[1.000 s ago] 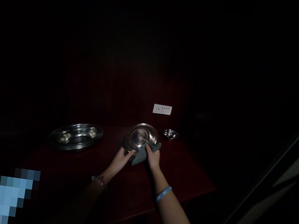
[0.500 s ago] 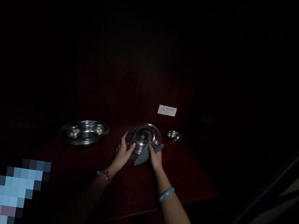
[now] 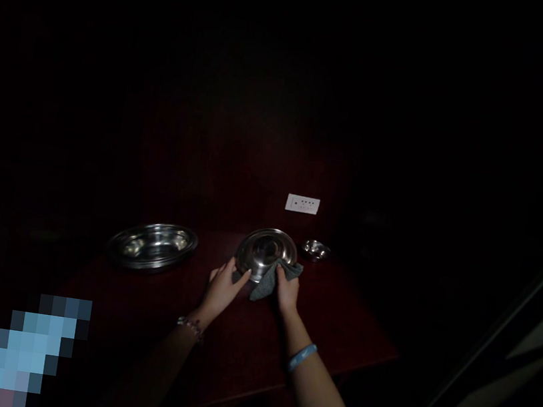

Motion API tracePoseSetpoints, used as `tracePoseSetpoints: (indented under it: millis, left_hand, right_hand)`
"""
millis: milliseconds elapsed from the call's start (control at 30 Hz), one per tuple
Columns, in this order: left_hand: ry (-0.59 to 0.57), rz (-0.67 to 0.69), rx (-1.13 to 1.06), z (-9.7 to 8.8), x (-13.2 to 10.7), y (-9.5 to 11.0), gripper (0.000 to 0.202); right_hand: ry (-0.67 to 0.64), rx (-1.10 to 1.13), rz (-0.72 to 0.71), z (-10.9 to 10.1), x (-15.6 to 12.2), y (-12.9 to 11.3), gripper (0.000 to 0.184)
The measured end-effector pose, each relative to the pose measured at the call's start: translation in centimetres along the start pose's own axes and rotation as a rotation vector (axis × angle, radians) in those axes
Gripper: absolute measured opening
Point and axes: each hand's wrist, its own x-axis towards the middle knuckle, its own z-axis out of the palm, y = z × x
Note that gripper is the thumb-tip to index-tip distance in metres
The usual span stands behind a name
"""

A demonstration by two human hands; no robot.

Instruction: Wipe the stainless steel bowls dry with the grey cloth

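A shiny round steel plate (image 3: 265, 246) is held up in front of me, tilted toward me above the red-brown table. My left hand (image 3: 223, 289), wearing a beaded bracelet, has its thumb and fingers at the plate's lower left rim. A grey-green cloth (image 3: 264, 286) is bunched in my right hand (image 3: 287, 291) and pressed to the lower right of the same rim. On that wrist is a blue band. The fingers behind the plate and cloth are hidden.
Wide steel dishes (image 3: 154, 246), apparently stacked, lie on the table (image 3: 238, 367) at left. A small steel bowl (image 3: 316, 250) stands at right near the back. Above it, a white socket panel (image 3: 302, 204) sits on the dark wall. The surroundings are very dim.
The plate and cloth have shifted slightly right. My left hand has slid a little lower along the rim, its fingers less far up the plate's side.
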Motion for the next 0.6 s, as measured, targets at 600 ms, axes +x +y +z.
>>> tracePoseSetpoints:
  millis: [600]
  left_hand:
    - [-0.006,-0.116,-0.353,0.0,0.2,-0.3,0.057]
  right_hand:
    - [-0.132,-0.211,-0.112,0.0,-0.3,0.2,0.031]
